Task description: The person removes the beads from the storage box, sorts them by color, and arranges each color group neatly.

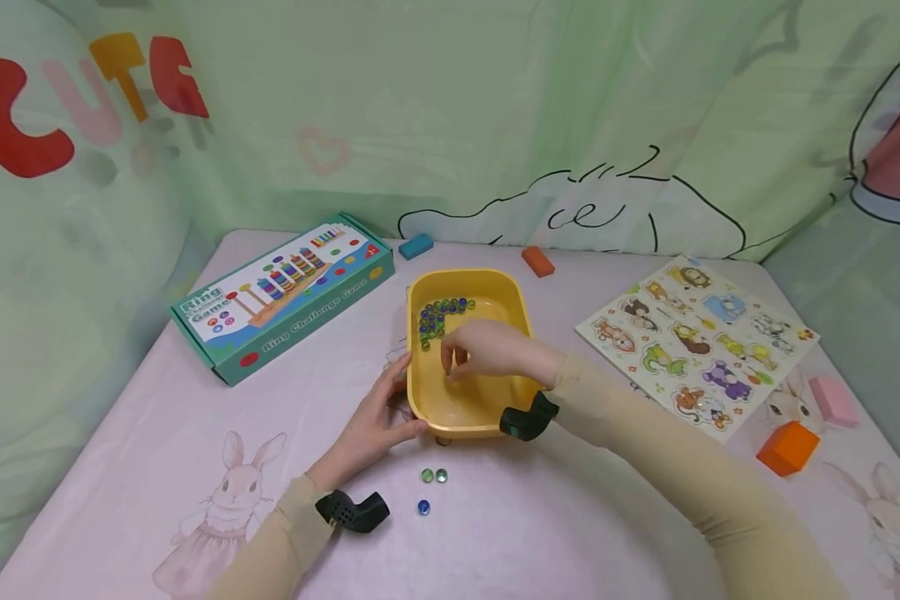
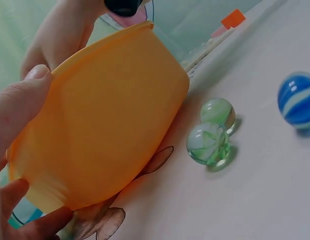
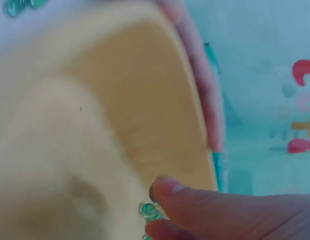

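Observation:
A yellow tub stands mid-table, with several blue and green marbles heaped in its far left corner. My left hand grips the tub's near left corner; the thumb presses the tub wall and a finger curls beneath it. My right hand is inside the tub, fingers curled downward above the floor. I cannot make out whether they pinch anything. Small green marbles show by the fingertips. Two green marbles and a blue marble lie on the table just in front of the tub.
A Ring Challenge Game box lies to the left and an animal puzzle board to the right. A blue block and an orange block sit behind the tub. An orange cube and a pink block are near the right edge.

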The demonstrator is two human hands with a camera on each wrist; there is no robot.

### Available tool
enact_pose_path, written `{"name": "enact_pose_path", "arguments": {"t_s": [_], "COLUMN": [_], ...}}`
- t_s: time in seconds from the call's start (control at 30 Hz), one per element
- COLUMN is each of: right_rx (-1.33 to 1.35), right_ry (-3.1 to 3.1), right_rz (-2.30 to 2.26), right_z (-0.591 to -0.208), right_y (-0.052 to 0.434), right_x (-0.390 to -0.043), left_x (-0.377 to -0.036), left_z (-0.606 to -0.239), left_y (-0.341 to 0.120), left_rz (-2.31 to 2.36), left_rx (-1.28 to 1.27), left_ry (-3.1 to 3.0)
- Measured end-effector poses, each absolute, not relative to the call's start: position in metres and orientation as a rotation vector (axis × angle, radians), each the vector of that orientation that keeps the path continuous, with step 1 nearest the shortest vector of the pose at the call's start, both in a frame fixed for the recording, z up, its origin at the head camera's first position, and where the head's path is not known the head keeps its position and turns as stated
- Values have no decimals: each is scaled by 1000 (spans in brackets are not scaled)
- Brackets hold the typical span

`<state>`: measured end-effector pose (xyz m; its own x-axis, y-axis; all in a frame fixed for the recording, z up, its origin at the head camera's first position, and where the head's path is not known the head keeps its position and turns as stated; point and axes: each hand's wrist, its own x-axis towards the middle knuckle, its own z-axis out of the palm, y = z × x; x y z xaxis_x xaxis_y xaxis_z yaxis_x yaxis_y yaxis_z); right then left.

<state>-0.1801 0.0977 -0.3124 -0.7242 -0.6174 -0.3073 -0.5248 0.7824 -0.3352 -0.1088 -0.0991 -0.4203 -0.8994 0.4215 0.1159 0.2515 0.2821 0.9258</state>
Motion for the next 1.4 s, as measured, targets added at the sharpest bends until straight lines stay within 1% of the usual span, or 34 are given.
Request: {"name": "enact_pose_path", "arguments": {"t_s": [0.2, 0.37, 0.63, 0.87, 0.97, 1.13, 1.4], "right_rx": [-838, -836, -1003, -1251, -1318, -1232, -1085], "right_ry": [2607, 2649, 2768, 2835, 2794, 2709, 2649], "right_rz": [-377, -447, -568, -707, -757, -813, -831], "right_z": [-301, -299, -314, -335, -347, -367, -388], "right_y": [112, 117, 121, 123, 124, 123, 116], "right_x": [-156, -134, -101, -75, -67, -56, -43], "left_x": [-109, -107, -107, -108, -110, -111, -110], "left_z": [-425, -425, -426, -426, -426, -427, -428], "left_y": [-102, -103, -102, -101, -100, -99, -100], "left_rz": [1682, 1687, 1669, 1680, 1687, 1695, 1666], "left_rx": [623, 613, 614, 634, 648, 660, 646], "left_ry": [2407, 2411, 2429, 2424, 2417, 2410, 2438]}}
